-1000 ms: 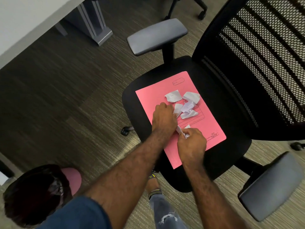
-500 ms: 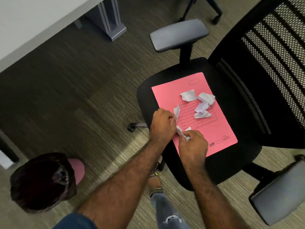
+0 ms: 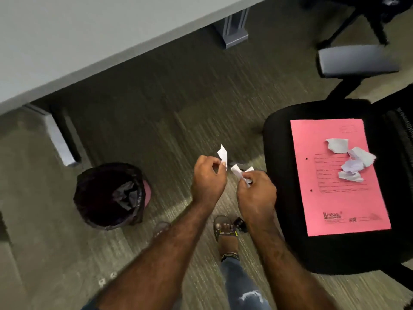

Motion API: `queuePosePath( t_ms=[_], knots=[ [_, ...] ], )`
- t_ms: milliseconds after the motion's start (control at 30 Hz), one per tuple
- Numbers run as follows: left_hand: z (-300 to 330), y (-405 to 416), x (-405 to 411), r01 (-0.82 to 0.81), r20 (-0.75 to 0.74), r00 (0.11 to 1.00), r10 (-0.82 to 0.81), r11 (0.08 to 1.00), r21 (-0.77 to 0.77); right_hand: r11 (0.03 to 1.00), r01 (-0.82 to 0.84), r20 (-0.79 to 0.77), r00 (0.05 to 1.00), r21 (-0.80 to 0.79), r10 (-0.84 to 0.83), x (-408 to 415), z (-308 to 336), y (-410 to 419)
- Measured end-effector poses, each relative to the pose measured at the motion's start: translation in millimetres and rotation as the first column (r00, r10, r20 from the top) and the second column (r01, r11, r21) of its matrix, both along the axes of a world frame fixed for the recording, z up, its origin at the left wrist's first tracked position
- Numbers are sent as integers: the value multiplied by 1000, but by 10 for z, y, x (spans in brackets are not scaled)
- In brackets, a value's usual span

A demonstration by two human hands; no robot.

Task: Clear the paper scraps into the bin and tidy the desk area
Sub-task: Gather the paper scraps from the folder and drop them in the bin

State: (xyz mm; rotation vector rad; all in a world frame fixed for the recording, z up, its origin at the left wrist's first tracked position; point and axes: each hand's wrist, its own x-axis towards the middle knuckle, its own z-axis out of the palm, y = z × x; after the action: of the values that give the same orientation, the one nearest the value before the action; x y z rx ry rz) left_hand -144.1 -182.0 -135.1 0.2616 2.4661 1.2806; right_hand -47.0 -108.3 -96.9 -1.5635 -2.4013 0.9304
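Note:
My left hand (image 3: pixel 209 179) pinches a white paper scrap (image 3: pixel 223 154) above the carpet. My right hand (image 3: pixel 257 193) is closed on more white scraps (image 3: pixel 238 172) right beside it. Both hands hang over the floor between the bin and the chair. The bin (image 3: pixel 109 195), lined with a black bag, stands on the floor to the left of my hands. Several crumpled scraps (image 3: pixel 352 159) lie on a pink folder (image 3: pixel 342 198) resting on the black chair seat (image 3: pixel 279 135) at the right.
A grey desk top (image 3: pixel 89 34) runs across the upper left, with its legs (image 3: pixel 60 139) on the carpet near the bin. The chair's grey armrest (image 3: pixel 357 60) juts out at upper right. My sandalled foot (image 3: pixel 224 231) stands below my hands.
Both hands have lifted scraps off the pink folder and moved left, away from the chair toward the bin. The view has swung left, bringing the bin closer to centre.

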Motion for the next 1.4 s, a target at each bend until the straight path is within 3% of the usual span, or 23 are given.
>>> queuePosePath(
  t_ms=[233,567,867,1067,1400],
  knots=[
    [-129,-1302,-338,-252,40,964,261,954,-162,954,-274,34,959,-126,280,-557,-286,-988],
    [-414,-2936,-735,-468,122,839,531,817,-338,745,-600,1,779,-291,627,-1238,-663,-2346],
    [-482,-3560,-970,-480,135,807,575,772,-417,685,-653,-40,733,-323,679,-1673,-748,-3014],
    [-500,-3701,-1114,-502,89,811,578,766,-402,598,-663,-126,710,-450,692,-1907,-729,-3222],
    [-461,-3392,-1081,-415,13,890,456,821,-393,636,-641,-162,748,-430,644,-1650,-688,-2905]
  ],
)
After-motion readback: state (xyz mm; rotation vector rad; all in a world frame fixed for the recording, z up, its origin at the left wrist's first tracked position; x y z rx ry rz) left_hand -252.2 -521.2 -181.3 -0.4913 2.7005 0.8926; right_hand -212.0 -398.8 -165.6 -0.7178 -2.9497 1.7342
